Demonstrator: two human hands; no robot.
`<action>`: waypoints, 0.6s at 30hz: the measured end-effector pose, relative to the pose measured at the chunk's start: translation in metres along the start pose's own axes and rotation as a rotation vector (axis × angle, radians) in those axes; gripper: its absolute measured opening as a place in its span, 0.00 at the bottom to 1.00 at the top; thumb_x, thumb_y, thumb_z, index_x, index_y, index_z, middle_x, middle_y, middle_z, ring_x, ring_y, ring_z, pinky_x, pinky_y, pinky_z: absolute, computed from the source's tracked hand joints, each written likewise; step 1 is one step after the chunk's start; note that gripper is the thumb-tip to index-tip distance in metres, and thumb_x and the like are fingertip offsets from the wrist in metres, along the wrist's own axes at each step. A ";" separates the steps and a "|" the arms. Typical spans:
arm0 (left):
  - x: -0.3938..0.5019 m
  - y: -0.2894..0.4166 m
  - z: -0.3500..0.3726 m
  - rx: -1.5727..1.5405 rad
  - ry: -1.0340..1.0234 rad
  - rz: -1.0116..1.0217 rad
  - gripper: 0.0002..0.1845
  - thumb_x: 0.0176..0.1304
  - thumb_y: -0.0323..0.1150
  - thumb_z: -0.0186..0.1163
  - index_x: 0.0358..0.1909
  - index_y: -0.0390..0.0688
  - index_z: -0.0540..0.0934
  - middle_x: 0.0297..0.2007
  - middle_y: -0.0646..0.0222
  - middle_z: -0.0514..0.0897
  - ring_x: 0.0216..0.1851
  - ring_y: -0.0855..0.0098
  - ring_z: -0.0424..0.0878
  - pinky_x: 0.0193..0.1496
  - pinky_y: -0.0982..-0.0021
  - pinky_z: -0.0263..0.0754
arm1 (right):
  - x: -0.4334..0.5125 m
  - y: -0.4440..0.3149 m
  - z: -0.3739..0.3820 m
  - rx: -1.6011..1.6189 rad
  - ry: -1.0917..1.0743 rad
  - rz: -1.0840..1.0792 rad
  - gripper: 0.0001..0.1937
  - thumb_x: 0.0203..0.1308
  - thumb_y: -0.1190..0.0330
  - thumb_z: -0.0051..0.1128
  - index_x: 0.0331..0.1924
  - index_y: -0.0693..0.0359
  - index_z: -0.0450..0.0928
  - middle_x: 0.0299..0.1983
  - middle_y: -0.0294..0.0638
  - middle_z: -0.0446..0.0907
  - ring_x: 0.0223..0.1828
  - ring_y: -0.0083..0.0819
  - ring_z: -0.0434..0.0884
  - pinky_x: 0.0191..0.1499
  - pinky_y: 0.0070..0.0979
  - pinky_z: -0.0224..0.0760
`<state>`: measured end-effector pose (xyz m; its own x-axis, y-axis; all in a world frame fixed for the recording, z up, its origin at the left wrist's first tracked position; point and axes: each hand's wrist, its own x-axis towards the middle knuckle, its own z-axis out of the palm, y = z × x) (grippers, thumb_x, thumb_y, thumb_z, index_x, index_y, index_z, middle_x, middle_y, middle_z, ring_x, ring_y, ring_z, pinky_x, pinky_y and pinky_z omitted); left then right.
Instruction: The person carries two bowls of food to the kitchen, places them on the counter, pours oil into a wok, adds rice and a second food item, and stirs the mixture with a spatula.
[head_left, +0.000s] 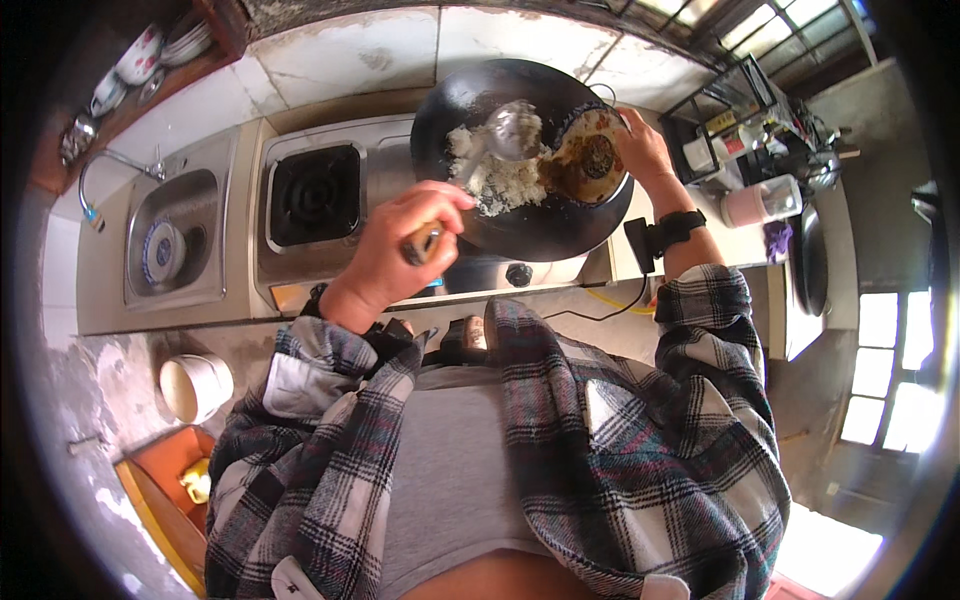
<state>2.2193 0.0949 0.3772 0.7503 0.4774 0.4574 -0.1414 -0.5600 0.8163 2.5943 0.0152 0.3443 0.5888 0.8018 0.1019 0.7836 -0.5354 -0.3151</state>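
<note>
My left hand (409, 244) is closed around the wooden handle (422, 244) of a metal ladle (516, 131), whose bowl is over the white rice (506, 184) in a large black wok (480, 244). With my right hand (643, 150) I grip the rim of a patterned bowl (589, 124), tipped over the wok's right side. Brown sauce or broth with reddish bits (592, 161) is in the bowl, at its lip beside the rice. Whether it touches the rice I cannot tell.
Left of the wok is a gas burner (315, 195), then a steel sink (180, 217) holding a bowl (163, 251). A black rack (701, 124) and a pink-filled plastic container (761, 201) stand to the right. A cable (600, 319) hangs from my right wrist.
</note>
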 end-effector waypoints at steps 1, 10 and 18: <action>0.000 -0.003 0.006 -0.006 -0.025 0.010 0.06 0.48 0.20 0.57 0.28 0.40 0.74 0.42 0.61 0.82 0.44 0.62 0.80 0.47 0.68 0.73 | 0.004 0.002 -0.002 -0.010 -0.001 -0.034 0.21 0.58 0.59 0.44 0.56 0.52 0.72 0.41 0.55 0.81 0.47 0.54 0.79 0.51 0.41 0.70; -0.001 -0.014 0.022 0.171 -0.132 0.034 0.08 0.46 0.20 0.59 0.29 0.40 0.72 0.43 0.62 0.81 0.45 0.57 0.80 0.47 0.64 0.75 | 0.022 0.004 -0.016 -0.218 -0.064 -0.042 0.21 0.61 0.58 0.43 0.58 0.48 0.70 0.43 0.58 0.80 0.47 0.58 0.78 0.49 0.46 0.70; 0.014 -0.011 0.032 0.112 -0.074 0.132 0.11 0.46 0.21 0.58 0.34 0.41 0.75 0.38 0.68 0.80 0.37 0.62 0.80 0.40 0.65 0.75 | 0.005 0.018 -0.013 0.194 -0.069 -0.035 0.21 0.59 0.61 0.45 0.56 0.54 0.73 0.42 0.55 0.80 0.45 0.51 0.80 0.48 0.40 0.72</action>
<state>2.2526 0.0860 0.3635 0.7759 0.3460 0.5275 -0.1721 -0.6884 0.7046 2.6140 0.0060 0.3512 0.5419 0.8388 0.0534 0.7466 -0.4512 -0.4890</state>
